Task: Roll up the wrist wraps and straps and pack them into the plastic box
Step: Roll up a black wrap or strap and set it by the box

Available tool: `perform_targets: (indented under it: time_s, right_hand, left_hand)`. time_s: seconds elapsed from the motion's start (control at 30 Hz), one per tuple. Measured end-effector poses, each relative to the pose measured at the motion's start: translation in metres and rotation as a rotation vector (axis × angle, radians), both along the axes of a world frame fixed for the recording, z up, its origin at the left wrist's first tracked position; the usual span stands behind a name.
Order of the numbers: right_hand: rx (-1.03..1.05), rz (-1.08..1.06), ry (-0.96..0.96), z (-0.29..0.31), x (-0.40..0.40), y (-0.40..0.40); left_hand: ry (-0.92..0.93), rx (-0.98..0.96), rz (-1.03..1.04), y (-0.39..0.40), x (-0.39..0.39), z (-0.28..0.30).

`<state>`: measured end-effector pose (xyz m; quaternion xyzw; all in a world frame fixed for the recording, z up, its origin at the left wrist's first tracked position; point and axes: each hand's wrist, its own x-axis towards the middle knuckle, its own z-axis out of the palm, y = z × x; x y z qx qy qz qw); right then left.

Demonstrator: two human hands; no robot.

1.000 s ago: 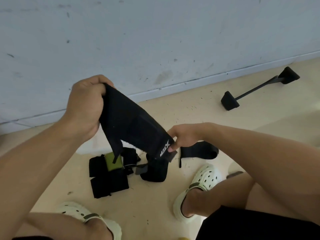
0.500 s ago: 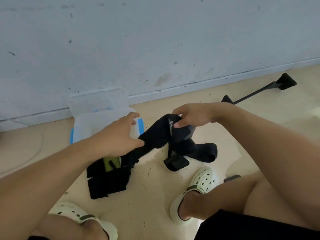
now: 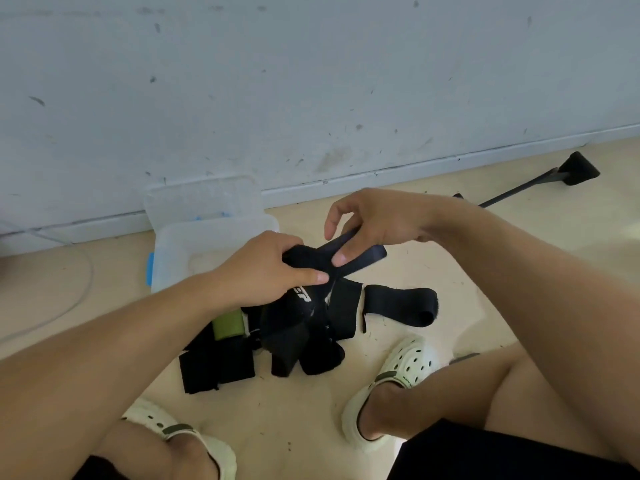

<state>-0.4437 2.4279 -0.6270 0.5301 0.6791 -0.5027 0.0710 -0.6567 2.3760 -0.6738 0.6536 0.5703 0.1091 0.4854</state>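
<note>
I take the plastic box (image 3: 180, 251) as my mark: it sits open on the floor (image 3: 294, 420) against the wall's baseboard (image 3: 381, 176), lid (image 3: 204, 199) tipped up behind it, a blue latch on its left edge. Just right of the box, above the floor, my left hand (image 3: 266, 271) has its fingers curled round the bunched end of a black wrist wrap (image 3: 304, 296) with white lettering; the thumb presses across the fabric. My right hand (image 3: 374, 220), further right of the box, pinches the wrap's narrow strap end (image 3: 363, 259) between thumb and middle fingers, index finger lifted free and bent. The rest of the wrap hangs down into a pile of black straps (image 3: 221, 362) on the floor just in front of the box, one green piece (image 3: 227, 323) among them. A looped black strap (image 3: 401, 304) lies alone right of the pile. Bare floor lies in front of the pile, edged by my two pale clogs (image 3: 398, 372). Well right of the box, a black bar with padded ends (image 3: 540, 183) lies along the baseboard. A thin white cable (image 3: 78, 299) curves left of the box.
</note>
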Motion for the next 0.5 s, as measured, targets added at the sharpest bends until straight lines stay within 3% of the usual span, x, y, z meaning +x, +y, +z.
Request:
perform_targets:
  time_s: [0.33, 0.4, 0.5]
  right_hand:
    - [0.380, -0.502, 0.311, -0.027, -0.007, 0.009]
    - [0.362, -0.549, 0.227, -0.055, -0.013, 0.004]
    - [0.143, -0.438, -0.011, -0.120, -0.013, -0.012]
  left_hand:
    - [0.070, 0.067, 0.186, 0.012, -0.016, 0.011]
    - [0.105, 0.083, 0.196, 0.017, -0.024, 0.015]
    - [0.166, 0.111, 0.177, 0.020, -0.032, 0.015]
